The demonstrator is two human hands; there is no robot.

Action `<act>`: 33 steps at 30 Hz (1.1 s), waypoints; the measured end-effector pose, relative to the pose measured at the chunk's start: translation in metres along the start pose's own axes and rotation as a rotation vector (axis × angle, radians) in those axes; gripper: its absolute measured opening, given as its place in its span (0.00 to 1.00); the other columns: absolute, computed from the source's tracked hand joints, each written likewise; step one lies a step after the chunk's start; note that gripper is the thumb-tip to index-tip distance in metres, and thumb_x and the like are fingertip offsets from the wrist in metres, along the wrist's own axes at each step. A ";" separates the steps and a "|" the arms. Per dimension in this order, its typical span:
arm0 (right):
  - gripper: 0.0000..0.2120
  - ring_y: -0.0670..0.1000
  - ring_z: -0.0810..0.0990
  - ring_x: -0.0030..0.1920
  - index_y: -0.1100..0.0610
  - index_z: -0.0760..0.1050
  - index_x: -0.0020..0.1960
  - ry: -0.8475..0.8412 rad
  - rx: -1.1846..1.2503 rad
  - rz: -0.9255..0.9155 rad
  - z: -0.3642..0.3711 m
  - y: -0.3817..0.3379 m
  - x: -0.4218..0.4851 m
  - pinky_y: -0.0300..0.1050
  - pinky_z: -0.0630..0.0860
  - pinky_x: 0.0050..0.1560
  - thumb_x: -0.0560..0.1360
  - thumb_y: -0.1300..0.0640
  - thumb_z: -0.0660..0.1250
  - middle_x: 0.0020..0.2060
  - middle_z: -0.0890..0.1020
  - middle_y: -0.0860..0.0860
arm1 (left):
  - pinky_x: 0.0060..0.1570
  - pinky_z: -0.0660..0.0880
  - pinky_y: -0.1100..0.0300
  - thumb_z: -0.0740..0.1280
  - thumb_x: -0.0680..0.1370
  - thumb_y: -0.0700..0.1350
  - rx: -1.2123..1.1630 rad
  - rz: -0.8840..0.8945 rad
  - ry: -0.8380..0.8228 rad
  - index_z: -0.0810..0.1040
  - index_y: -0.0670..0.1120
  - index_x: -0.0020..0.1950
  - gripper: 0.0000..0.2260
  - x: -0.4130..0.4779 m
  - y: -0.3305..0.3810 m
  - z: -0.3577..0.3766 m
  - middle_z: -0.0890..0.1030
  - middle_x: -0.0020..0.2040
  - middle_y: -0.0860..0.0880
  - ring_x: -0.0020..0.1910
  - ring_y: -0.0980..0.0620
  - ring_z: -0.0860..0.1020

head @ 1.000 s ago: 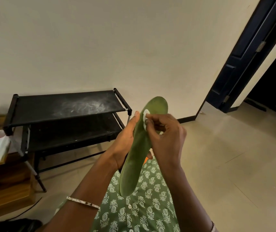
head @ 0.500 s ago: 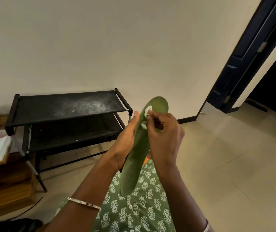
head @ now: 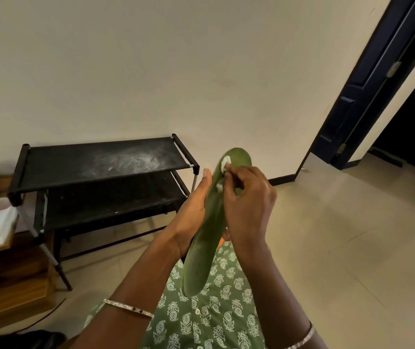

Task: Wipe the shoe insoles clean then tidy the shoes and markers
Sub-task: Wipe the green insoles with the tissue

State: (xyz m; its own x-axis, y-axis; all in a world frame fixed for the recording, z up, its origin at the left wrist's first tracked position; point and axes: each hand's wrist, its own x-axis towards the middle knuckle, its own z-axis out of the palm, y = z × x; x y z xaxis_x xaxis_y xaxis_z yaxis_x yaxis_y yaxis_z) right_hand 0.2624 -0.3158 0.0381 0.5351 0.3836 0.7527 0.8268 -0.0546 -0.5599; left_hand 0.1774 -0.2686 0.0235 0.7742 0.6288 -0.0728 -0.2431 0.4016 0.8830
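- Nearest the camera, a green printed garment filled the lower frame. There was a bangle on each forearm.
- The left hand held the insole from behind, with the thumb laid up its left edge. The fingers were hidden behind it, so their exact set could not be confirmed.
- The insole, green, stood nearly upright in the air between the two hands, with its far end uppermost. It was clear of the floor and of any shelf.
- The right hand had its fingers curled and pinched a small white pad, which it pressed to the insole's face close to the upper end.
- Step in hand, by judgement: wiping this insole, at its top end. The face below the pad would need passes next, with firm backing from the left hand so the thin sole does not flex away.
- Beyond the hands, a black two-tier shoe rack stood against the wall, its top shelf bearing a pale dusty smear.
- At far left was a wooden unit with white material on top.
- At far right a dark door stood open over the tiled floor.
- No shoes or markers were identifiable in view, so the tidying was judged outstanding.
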 end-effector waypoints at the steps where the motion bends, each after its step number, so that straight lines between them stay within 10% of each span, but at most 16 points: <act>1: 0.10 0.51 0.82 0.45 0.58 0.84 0.54 -0.004 -0.005 -0.005 0.000 0.000 -0.001 0.41 0.78 0.48 0.75 0.64 0.71 0.48 0.85 0.52 | 0.49 0.81 0.53 0.52 0.82 0.64 -0.015 0.001 0.001 0.79 0.48 0.67 0.27 0.000 0.000 0.000 0.85 0.54 0.41 0.53 0.44 0.83; 11: 0.11 0.48 0.82 0.47 0.59 0.84 0.53 -0.062 -0.001 -0.063 -0.003 -0.009 -0.044 0.40 0.79 0.51 0.72 0.66 0.74 0.47 0.85 0.52 | 0.60 0.78 0.55 0.54 0.80 0.66 -0.040 -0.003 0.026 0.76 0.42 0.68 0.32 0.005 0.001 -0.006 0.83 0.57 0.40 0.57 0.47 0.82; 18: 0.10 0.51 0.82 0.46 0.58 0.84 0.54 0.011 -0.023 -0.037 -0.002 0.002 -0.002 0.41 0.79 0.49 0.74 0.66 0.70 0.49 0.85 0.52 | 0.45 0.82 0.58 0.51 0.83 0.63 0.009 0.021 -0.043 0.81 0.48 0.64 0.26 0.001 -0.005 0.000 0.86 0.52 0.42 0.48 0.47 0.85; 27: 0.12 0.48 0.82 0.47 0.58 0.83 0.56 -0.156 0.035 -0.054 -0.012 -0.002 -0.055 0.47 0.82 0.48 0.73 0.64 0.73 0.50 0.84 0.51 | 0.66 0.67 0.45 0.67 0.69 0.74 -0.067 -0.030 0.008 0.71 0.48 0.60 0.34 0.004 0.004 -0.001 0.70 0.57 0.42 0.55 0.41 0.69; 30: 0.17 0.45 0.81 0.48 0.56 0.83 0.57 -0.249 0.083 -0.013 -0.023 -0.002 -0.050 0.45 0.82 0.49 0.70 0.65 0.73 0.52 0.83 0.47 | 0.58 0.74 0.50 0.61 0.76 0.71 -0.081 -0.030 0.033 0.76 0.40 0.50 0.32 0.005 0.005 -0.002 0.78 0.46 0.38 0.46 0.40 0.75; 33: 0.20 0.44 0.81 0.51 0.55 0.83 0.59 -0.386 0.083 -0.022 -0.031 -0.005 -0.048 0.43 0.81 0.53 0.68 0.66 0.73 0.55 0.81 0.45 | 0.59 0.78 0.51 0.59 0.79 0.65 -0.102 -0.040 0.012 0.82 0.40 0.60 0.30 0.006 0.002 -0.006 0.84 0.52 0.41 0.50 0.46 0.83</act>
State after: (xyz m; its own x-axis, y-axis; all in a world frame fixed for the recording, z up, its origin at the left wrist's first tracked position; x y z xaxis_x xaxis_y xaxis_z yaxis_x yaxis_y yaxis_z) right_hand 0.2377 -0.3624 0.0158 0.3999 0.7033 0.5878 0.8120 0.0256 -0.5831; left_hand 0.1780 -0.2598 0.0216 0.7775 0.6187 -0.1128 -0.2710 0.4914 0.8277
